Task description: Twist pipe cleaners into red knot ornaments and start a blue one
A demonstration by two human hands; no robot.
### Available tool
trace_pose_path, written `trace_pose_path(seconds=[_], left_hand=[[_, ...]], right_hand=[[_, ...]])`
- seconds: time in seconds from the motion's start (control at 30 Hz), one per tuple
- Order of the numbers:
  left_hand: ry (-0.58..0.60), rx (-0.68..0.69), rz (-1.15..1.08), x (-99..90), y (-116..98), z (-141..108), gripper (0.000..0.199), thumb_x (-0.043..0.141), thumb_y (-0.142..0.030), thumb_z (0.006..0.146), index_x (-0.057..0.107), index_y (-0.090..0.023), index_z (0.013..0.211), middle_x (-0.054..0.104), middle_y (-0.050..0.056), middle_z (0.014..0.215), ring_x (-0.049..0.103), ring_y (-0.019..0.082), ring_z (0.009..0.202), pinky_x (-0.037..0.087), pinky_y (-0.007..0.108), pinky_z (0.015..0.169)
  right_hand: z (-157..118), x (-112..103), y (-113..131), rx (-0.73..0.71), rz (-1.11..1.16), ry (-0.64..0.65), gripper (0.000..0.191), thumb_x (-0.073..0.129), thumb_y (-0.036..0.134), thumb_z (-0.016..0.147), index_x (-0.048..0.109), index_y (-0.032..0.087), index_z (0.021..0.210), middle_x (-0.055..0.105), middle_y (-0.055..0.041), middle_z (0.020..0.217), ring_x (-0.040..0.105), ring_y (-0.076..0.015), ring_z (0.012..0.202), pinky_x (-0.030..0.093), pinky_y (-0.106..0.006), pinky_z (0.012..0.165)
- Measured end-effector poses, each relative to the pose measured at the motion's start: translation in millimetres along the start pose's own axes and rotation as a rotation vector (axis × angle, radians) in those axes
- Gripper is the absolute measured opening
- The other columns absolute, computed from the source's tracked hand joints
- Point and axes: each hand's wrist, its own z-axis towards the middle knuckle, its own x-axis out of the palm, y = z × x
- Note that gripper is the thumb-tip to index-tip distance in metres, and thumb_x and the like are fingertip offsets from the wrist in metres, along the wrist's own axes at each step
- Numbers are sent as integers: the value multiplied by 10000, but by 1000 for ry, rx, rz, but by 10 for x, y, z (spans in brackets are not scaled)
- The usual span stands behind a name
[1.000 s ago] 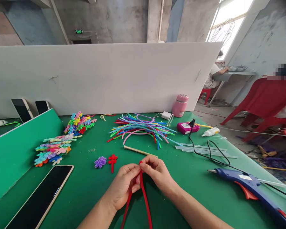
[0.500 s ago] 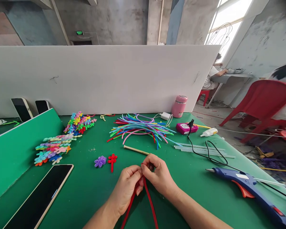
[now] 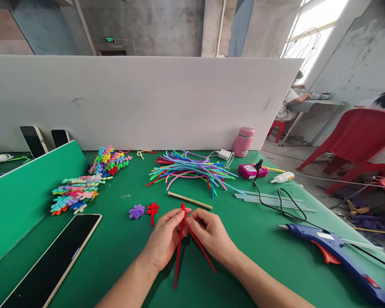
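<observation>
Between both hands is a red pipe cleaner [image 3: 179, 262], bent at the top with its two legs hanging down and spread apart. My left hand [image 3: 165, 237] is closed, pinching it near the bend between thumb and fingers. My right hand [image 3: 210, 235] is closed too, thumb and fingertips on the right-hand leg just below the bend. Left of the hands lie a red pipe-cleaner flower with a stem [image 3: 152, 209] and a purple pipe-cleaner flower [image 3: 137, 211]. A thin wooden stick [image 3: 190, 200] lies just beyond the fingertips.
Loose coloured pipe cleaners [image 3: 192, 171] lie at the back. Finished flowers [image 3: 78, 190] are piled by the green divider [image 3: 35, 201]. A phone [image 3: 54, 261] lies front left. At right are a glue gun [image 3: 327, 244], glue sticks [image 3: 269, 200], a black cable and a pink bottle [image 3: 244, 142].
The pipe cleaner's bent top now shows above the left fingertips, and its leg ends have come into view. My right hand has shifted slightly down, uncovering the wooden stick's end.
</observation>
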Motion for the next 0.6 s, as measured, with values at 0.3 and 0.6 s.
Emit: trace_pose_path(seconds=[0.3, 0.6], left_hand=[[-36, 31, 160, 18, -27, -14, 135, 601, -262, 717, 634, -142, 664, 427, -56, 451, 370, 47, 437, 297, 166, 448], [18, 37, 508, 82, 12, -73, 320, 549, -404, 731, 496, -147, 548, 348, -73, 427, 286, 49, 403, 204, 190, 389]], right_hand=[[22, 1, -44, 24, -23, -49, 260, 451, 330, 777, 434, 179, 565, 455, 37, 462, 415, -102, 473, 317, -210, 464], [73, -29, -152, 43, 97, -125, 233, 486, 351, 732, 443, 166, 597, 410, 35, 542, 366, -97, 517, 306, -223, 502]])
